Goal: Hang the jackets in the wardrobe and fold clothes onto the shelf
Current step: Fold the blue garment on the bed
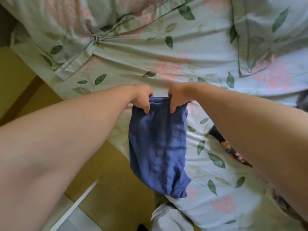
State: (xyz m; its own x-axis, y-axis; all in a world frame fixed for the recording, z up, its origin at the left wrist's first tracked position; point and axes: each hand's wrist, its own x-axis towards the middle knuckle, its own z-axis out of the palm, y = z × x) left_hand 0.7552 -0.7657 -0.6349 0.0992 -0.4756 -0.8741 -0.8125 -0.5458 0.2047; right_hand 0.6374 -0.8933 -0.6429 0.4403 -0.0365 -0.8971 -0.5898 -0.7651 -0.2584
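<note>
We start with what could be read: a dark garment (231,149) lies on the bed (183,67), partly under the right forearm. It carries a colourful print that looks like cartoon figures, but the print is too blurred for us to read any word on it.

The blue garment (158,147) is of soft, wrinkled cloth in a plain middle blue, and it appears to be folded or doubled. Its top has a thick gathered hem, like a waistband. The lower end is rounded and bunches into small folds at the bottom right corner.

The left grip (141,99) grasps the top hem at its left end, with the fingers curled over the front of the cloth. The right grip (178,99) grasps the same hem at its right end in the same way. The two grips are near each other, and the cloth hangs down from them.

The blue garment is over the near left edge of the bed. Its lower part crosses that edge, with the yellow-brown floor (21,77) on its left. The bed has a pale sheet with green leaves and pink flowers, and a pillow (266,39) in the same pattern lies toward the far right corner.
</note>
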